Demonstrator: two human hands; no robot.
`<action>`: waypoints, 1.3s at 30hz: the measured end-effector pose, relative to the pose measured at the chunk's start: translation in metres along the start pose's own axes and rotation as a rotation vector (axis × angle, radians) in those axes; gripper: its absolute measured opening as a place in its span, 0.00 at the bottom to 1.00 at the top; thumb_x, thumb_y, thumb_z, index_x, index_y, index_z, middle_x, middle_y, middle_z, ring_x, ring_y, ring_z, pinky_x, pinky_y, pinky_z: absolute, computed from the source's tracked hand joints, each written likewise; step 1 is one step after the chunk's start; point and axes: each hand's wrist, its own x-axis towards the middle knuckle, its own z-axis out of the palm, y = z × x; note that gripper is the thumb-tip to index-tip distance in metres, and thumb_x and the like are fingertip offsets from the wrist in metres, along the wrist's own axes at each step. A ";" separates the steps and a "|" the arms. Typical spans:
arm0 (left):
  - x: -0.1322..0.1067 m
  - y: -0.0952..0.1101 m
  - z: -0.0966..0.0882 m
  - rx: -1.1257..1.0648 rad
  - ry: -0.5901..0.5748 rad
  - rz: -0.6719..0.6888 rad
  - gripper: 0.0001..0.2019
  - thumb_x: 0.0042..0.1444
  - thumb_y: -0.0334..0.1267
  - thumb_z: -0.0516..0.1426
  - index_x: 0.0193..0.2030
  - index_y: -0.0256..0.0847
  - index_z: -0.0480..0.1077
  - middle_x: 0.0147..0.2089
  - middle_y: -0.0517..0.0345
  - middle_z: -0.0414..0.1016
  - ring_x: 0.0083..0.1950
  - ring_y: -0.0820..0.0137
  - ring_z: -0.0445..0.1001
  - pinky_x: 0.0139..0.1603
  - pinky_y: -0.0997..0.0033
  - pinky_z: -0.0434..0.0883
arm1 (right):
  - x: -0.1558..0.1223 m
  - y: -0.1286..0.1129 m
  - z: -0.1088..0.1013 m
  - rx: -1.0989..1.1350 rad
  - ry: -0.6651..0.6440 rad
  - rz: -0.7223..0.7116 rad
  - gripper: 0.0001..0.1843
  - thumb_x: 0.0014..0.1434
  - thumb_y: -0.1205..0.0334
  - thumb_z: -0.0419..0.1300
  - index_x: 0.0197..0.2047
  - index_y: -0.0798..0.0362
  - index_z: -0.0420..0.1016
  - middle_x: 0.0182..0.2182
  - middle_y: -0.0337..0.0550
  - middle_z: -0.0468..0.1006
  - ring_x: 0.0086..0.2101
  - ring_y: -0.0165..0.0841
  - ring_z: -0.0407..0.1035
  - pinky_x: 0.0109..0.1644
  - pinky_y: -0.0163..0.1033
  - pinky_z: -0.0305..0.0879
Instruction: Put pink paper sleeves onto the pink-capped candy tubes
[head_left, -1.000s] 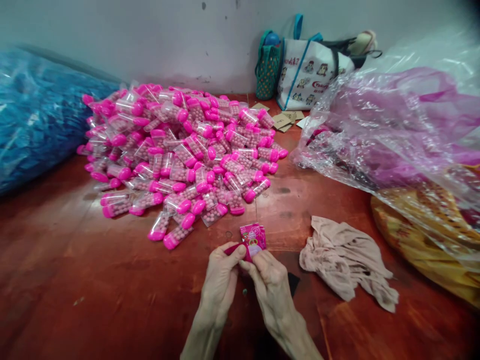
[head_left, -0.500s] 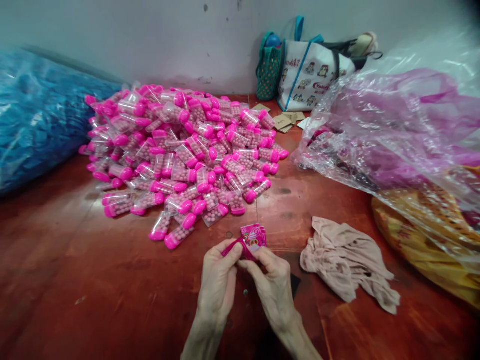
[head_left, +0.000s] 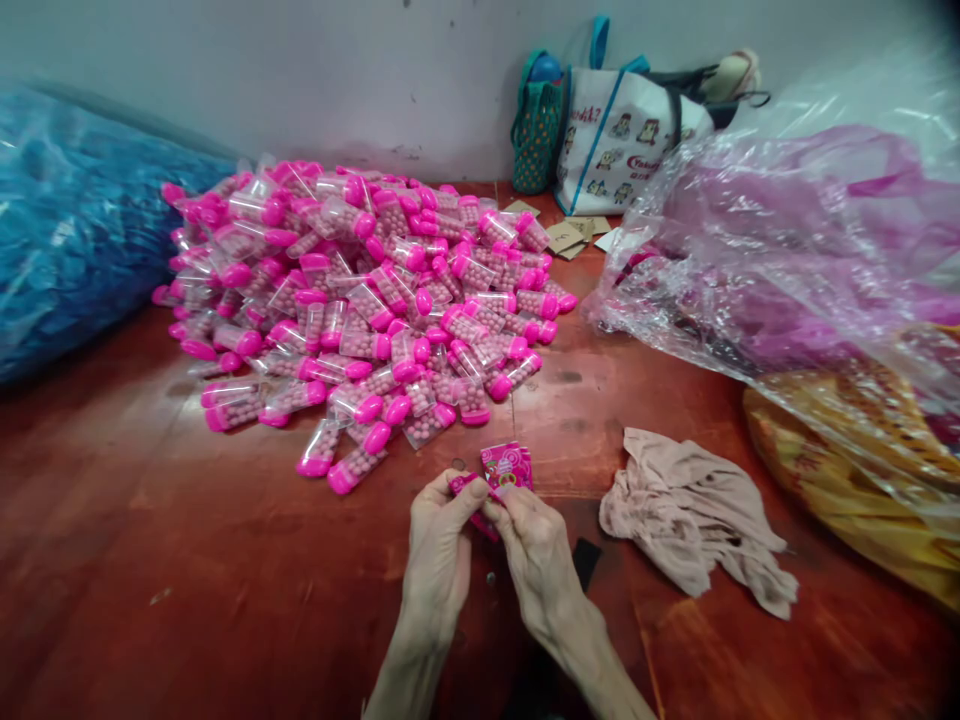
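Note:
A small pink printed piece (head_left: 480, 520), perhaps a label or wrapper, is pinched between both hands. My left hand (head_left: 439, 535) grips its left end with thumb and fingers. At its right end, the fingertips of my right hand (head_left: 536, 545) are closed on it. Just beyond these fingers shows a small stack of pink printed labels (head_left: 507, 464); whether it lies on the table or touches the right hand I cannot tell. Farther off is a large heap of clear bottles with pink caps (head_left: 367, 300), filled with small pale pink balls.
On the reddish table (head_left: 225, 580), a crumpled beige cloth (head_left: 694, 510) lies to the right. Clear and pink plastic bags (head_left: 787, 250) and a yellow bag (head_left: 840, 480) spread beyond it. A blue bag (head_left: 82, 230) bulges at left. A white tote (head_left: 630, 140) stands against the wall.
The pink piece has turned between my fingers and now slants down to the right. My right hand has drawn closer to the left one. The view has shifted slightly.

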 end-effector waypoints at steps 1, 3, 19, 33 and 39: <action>0.001 0.000 -0.002 0.008 0.015 0.018 0.08 0.41 0.32 0.62 0.23 0.34 0.66 0.22 0.64 0.66 0.23 0.79 0.64 0.25 0.78 0.63 | 0.001 0.000 -0.002 0.011 -0.015 0.022 0.16 0.61 0.62 0.48 0.24 0.54 0.68 0.22 0.39 0.68 0.24 0.29 0.63 0.28 0.33 0.57; 0.003 -0.001 -0.005 0.023 0.061 0.063 0.09 0.41 0.32 0.63 0.22 0.34 0.65 0.21 0.64 0.66 0.23 0.79 0.64 0.25 0.79 0.63 | 0.003 -0.001 -0.006 0.073 -0.042 0.068 0.13 0.60 0.61 0.50 0.27 0.54 0.71 0.23 0.38 0.71 0.25 0.29 0.65 0.29 0.32 0.58; 0.006 0.003 -0.029 0.230 -0.010 0.313 0.13 0.41 0.27 0.63 0.35 0.39 0.68 0.36 0.58 0.71 0.38 0.73 0.70 0.38 0.75 0.67 | 0.001 -0.001 -0.005 0.094 -0.062 0.022 0.13 0.60 0.63 0.50 0.26 0.53 0.70 0.23 0.38 0.69 0.25 0.29 0.63 0.29 0.33 0.57; 0.009 0.022 -0.043 0.378 -0.296 0.205 0.09 0.48 0.32 0.59 0.19 0.36 0.69 0.26 0.59 0.67 0.30 0.75 0.65 0.32 0.75 0.62 | 0.003 -0.009 -0.014 0.088 -0.230 0.040 0.19 0.62 0.60 0.48 0.20 0.54 0.63 0.21 0.35 0.63 0.25 0.27 0.58 0.29 0.33 0.52; 0.007 0.013 -0.041 0.118 -0.054 0.076 0.04 0.42 0.33 0.63 0.25 0.35 0.73 0.25 0.61 0.69 0.27 0.77 0.65 0.30 0.78 0.64 | 0.001 -0.013 -0.011 0.131 -0.171 0.096 0.14 0.60 0.59 0.52 0.24 0.54 0.67 0.22 0.35 0.65 0.24 0.26 0.60 0.29 0.32 0.53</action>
